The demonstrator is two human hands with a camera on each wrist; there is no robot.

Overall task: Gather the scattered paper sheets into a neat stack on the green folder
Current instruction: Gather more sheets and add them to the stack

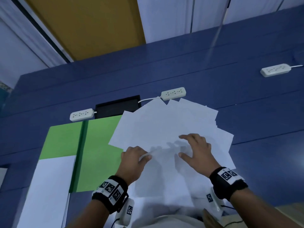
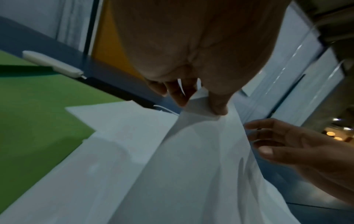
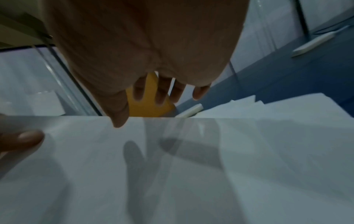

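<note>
Several white paper sheets (image 1: 166, 127) lie fanned out on the blue table, their left edge overlapping the open green folder (image 1: 98, 145). A neat white stack (image 1: 49, 186) covers the folder's left half near me. My left hand (image 1: 136, 157) pinches the upper edge of one raised sheet (image 2: 201, 144) between thumb and fingers. My right hand (image 1: 194, 148) hovers spread just over the fanned sheets, fingers straight (image 3: 161, 92), holding nothing. In the right wrist view the lifted sheet (image 3: 172, 166) fills the lower half.
Three white power strips sit on the table: one (image 1: 81, 114) behind the folder, one (image 1: 173, 93) behind the sheets, one (image 1: 275, 70) far right. A black recessed panel (image 1: 117, 106) lies between the first two. The table's near edge is by my body.
</note>
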